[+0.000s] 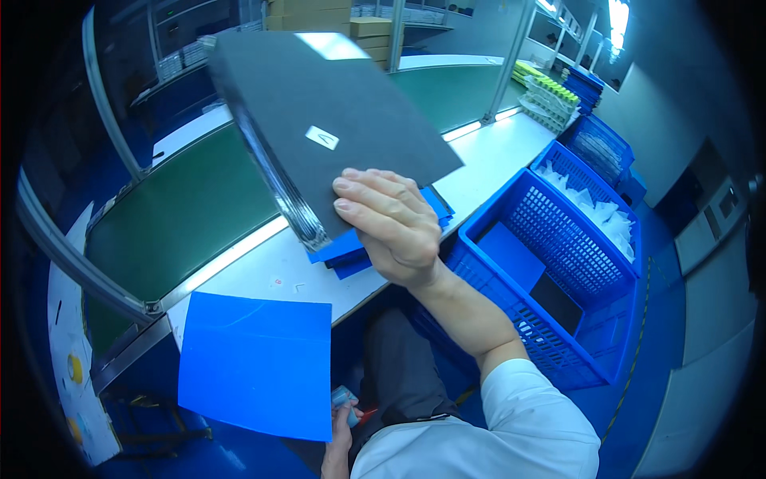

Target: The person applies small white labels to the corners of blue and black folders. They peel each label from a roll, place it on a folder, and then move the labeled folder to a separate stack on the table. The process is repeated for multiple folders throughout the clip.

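My right hand [392, 227] grips the near edge of a stack of dark sheets [319, 104], its fingers lying over the top face and the thumb hidden. The stack sits tilted, with layered shiny edges along its left side and small white labels on top. Blue sheets [347, 263] show beneath its near corner. Low in the picture, my left hand [341, 431] is closed round a small light-blue object [343, 397] with a red part, whose kind I cannot make out. Right beside that hand is the edge of a large blue sheet [255, 363], which overlaps the table corner.
A white table [475, 164] runs alongside a green conveyor belt [179, 215] with metal posts. To the right stands a blue crate [574, 319] holding blue and dark sheets, with another crate of white plastic bags [594, 209] behind. Cardboard boxes [371, 32] are stacked at the back.
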`<state>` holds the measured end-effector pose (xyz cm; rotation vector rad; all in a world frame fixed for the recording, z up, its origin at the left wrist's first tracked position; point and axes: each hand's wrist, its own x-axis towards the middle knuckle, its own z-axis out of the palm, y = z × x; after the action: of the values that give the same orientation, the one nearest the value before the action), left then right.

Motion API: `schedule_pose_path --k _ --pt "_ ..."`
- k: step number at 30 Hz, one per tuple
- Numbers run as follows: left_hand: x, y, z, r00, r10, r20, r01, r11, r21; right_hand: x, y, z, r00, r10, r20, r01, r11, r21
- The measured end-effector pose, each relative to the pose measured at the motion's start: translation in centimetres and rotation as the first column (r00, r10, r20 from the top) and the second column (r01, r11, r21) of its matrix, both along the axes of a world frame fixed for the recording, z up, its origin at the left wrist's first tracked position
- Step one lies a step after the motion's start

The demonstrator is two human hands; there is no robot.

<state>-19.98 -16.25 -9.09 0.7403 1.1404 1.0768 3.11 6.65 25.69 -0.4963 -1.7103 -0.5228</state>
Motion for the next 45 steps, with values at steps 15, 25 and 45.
schedule_pose_path --k 15,25,45 --pt "-0.3 -0.1 5.1 0.996 0.03 0.088 -0.045 0.983 0.18 -3.2 -9.7 -15.5 0.771 0.616 0.161 -0.383 0.65 -0.657" --pt "1.4 -0.7 4.3 0.961 -0.231 0.154 0.2 0.961 0.19 -2.3 -14.1 -23.3 0.85 0.521 -0.084 -0.242 0.244 -0.939" --pt "1.5 -0.5 4.6 0.982 -0.116 -0.147 0.153 0.948 0.279 -1.6 -14.6 -25.3 0.81 0.456 -0.369 -0.328 -0.17 -0.929"
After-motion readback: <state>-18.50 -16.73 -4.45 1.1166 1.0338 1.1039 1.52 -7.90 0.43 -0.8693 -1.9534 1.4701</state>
